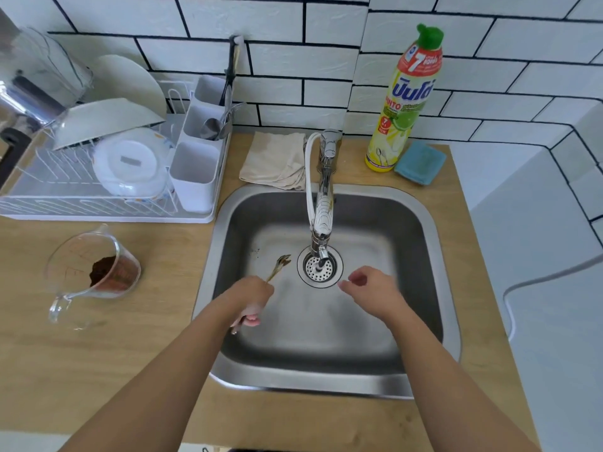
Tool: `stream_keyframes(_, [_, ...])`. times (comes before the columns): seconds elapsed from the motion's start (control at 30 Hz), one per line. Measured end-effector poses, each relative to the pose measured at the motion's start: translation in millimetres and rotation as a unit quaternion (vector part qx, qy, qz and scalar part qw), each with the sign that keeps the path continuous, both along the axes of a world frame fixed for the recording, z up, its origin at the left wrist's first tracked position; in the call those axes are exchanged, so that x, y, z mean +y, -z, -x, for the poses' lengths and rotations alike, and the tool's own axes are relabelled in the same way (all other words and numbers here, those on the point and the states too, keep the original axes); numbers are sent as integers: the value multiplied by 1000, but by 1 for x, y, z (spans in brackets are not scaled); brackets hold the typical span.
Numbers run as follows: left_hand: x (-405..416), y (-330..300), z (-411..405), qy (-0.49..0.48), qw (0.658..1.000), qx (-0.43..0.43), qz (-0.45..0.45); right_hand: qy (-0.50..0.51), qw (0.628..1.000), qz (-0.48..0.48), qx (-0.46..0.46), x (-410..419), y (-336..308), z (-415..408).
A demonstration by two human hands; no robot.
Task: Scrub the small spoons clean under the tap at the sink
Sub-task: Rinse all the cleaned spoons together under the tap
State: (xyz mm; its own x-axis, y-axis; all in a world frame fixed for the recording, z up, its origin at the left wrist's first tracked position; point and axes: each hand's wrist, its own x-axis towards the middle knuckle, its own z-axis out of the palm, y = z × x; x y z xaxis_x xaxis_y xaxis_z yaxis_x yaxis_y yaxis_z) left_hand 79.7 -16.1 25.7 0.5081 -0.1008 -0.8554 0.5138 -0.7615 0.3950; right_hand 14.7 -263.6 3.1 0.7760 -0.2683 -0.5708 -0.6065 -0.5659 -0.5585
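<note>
My left hand (253,296) is closed around a bunch of small spoons (281,264), held over the left part of the steel sink (434,272). Their soiled bowls point toward the drain (320,266), and the handle ends stick out below my fist. My right hand (368,288) hovers over the sink just right of the drain, holding nothing, with fingers loosely curled and apart. The chrome tap (324,197) reaches over the drain; I see no water running from it.
A yellow dish soap bottle (403,102) and a blue sponge (420,162) stand behind the sink on the right. A beige cloth (275,159) lies behind the tap. A white dish rack (107,171) with a cutlery holder (199,148) sits at left, and a glass measuring cup (94,272) holding brown powder stands in front of the rack.
</note>
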Motion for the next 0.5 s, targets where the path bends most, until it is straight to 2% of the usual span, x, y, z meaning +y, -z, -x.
stream_keyframes(0.07, [-5, 4, 5, -77, 985, 63, 143, 84, 985, -143, 53, 7, -4, -1])
stream_keyframes(0.13, [-10, 3, 10, -121, 949, 132, 259, 98, 962, -235, 96, 12, -8, -3])
stream_keyframes(0.2, [-18, 0, 14, -118, 918, 186, 331, 96, 939, -319, 85, 18, -10, -6])
stream_keyframes(0.3, [-30, -8, 21, -91, 879, 260, 389, 81, 896, -435, 42, 25, -15, -9])
stream_keyframes(0.37, [-37, -10, 24, -76, 865, 289, 403, 77, 868, -491, 10, 27, -17, -10])
stream_keyframes(0.43, [-43, -11, 27, -67, 867, 292, 397, 83, 855, -511, -13, 26, -19, -11])
stream_keyframes(0.5, [-44, -11, 27, -65, 881, 270, 384, 88, 860, -503, -23, 23, -20, -11])
